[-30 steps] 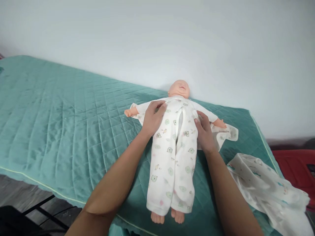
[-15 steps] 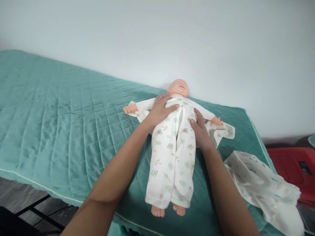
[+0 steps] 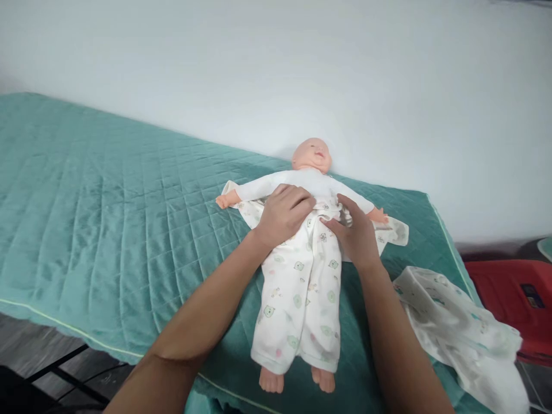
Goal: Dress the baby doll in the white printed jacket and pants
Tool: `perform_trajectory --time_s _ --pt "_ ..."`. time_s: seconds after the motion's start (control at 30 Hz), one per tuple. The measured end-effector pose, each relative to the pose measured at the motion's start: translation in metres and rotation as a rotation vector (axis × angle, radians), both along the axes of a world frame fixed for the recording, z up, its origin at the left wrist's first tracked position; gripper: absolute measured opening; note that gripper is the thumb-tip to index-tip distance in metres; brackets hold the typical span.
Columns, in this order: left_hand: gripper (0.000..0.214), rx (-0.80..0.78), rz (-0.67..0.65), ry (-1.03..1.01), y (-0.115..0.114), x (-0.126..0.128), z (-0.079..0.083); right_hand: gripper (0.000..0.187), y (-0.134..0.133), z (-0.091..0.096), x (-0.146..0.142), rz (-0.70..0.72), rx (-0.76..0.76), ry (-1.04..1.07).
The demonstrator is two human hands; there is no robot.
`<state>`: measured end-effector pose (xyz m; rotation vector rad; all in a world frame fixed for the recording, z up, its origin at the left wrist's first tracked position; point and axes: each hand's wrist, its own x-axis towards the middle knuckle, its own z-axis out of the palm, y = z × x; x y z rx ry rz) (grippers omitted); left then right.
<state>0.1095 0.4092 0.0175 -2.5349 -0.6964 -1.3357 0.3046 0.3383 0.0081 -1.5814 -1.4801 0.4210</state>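
A baby doll [image 3: 311, 155] lies on its back, head toward the wall and arms spread. It wears white baby pants [image 3: 297, 299] printed with green bear faces, their waistband bunched at the belly, and bare feet stick out of the legs. My left hand [image 3: 288, 213] is closed on the waistband at one side, fingertips hidden. At the other side my right hand [image 3: 357, 233] has the bunched fabric between thumb and fingers. Beneath the doll's arms lies a spread printed baby shirt [image 3: 394, 231], mostly covered by the body.
A green quilted cover [image 3: 129, 230] lies over the table against a white wall [image 3: 259, 69]. Another white printed cloth [image 3: 461, 328] is crumpled near the right edge. Beyond that edge sits a red case [image 3: 504, 293]. Dark metal legs [image 3: 64, 368] show at lower left.
The waistband has come down from the doll's chest to its belly, baring the white upper body. Both hands have shifted inward and closed on the fabric. The feet show more.
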Motion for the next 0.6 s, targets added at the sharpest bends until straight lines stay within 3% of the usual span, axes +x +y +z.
perform_trajectory --time_s 0.13,0.33,0.5,0.6 --pt "0.019 0.166 0.003 -0.013 0.002 0.0 -0.005 0.045 -0.004 0.008 -0.014 0.136 0.293 -0.261" --pt "0.026 0.104 0.02 0.056 0.006 -0.001 -0.012 0.023 -0.007 0.004 -0.021 0.104 0.393 -0.19" --pt "0.032 0.034 0.071 0.018 0.007 -0.012 -0.02 0.046 -0.013 -0.002 -0.018 0.137 0.381 -0.068" --pt "0.037 -0.04 0.138 0.025 0.004 -0.022 -0.027 0.055 -0.016 -0.008 -0.011 0.073 0.333 -0.044"
